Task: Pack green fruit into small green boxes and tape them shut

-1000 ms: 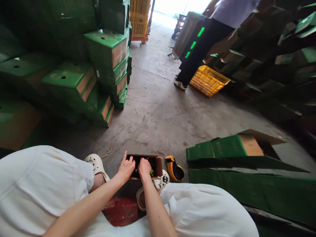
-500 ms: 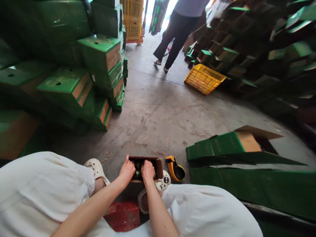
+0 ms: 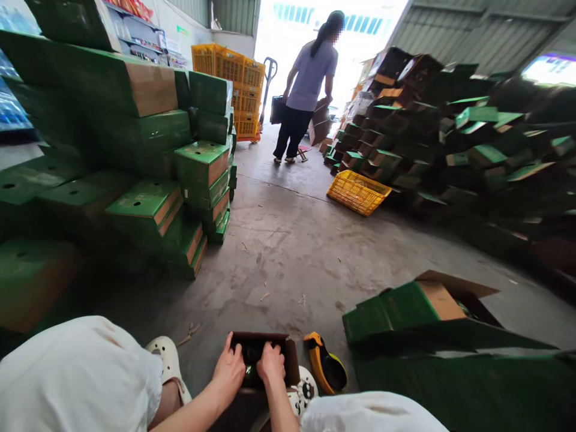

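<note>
A small open cardboard box (image 3: pixel 293 360) stands on the floor between my feet, with dark green, shiny contents (image 3: pixel 250 373) that I cannot make out clearly. My left hand (image 3: pixel 229 369) is at the box's left wall, one finger stretched along the corner and the others curled down inside. Over the middle of the box, my right hand (image 3: pixel 272 363) is closed, its fingertips bent down into the contents. What either hand grips is hidden. Just right of the box lies a yellow and black tape dispenser-like tool (image 3: pixel 324 365), untouched.
Green cartons (image 3: pixel 202 174) are stacked at left. More green boxes (image 3: pixel 400 318) stand close on my right, one with raised flaps. A yellow crate (image 3: pixel 359 192) lies ahead before a heap of boxes (image 3: pixel 405 138). Another person (image 3: pixel 310 78) stands farther off near stacked yellow crates (image 3: pixel 243 78).
My view has tilted up, so the box and hands sit lower in the picture. Both hands stay at the box, slightly shifted. The other person has moved farther away.
</note>
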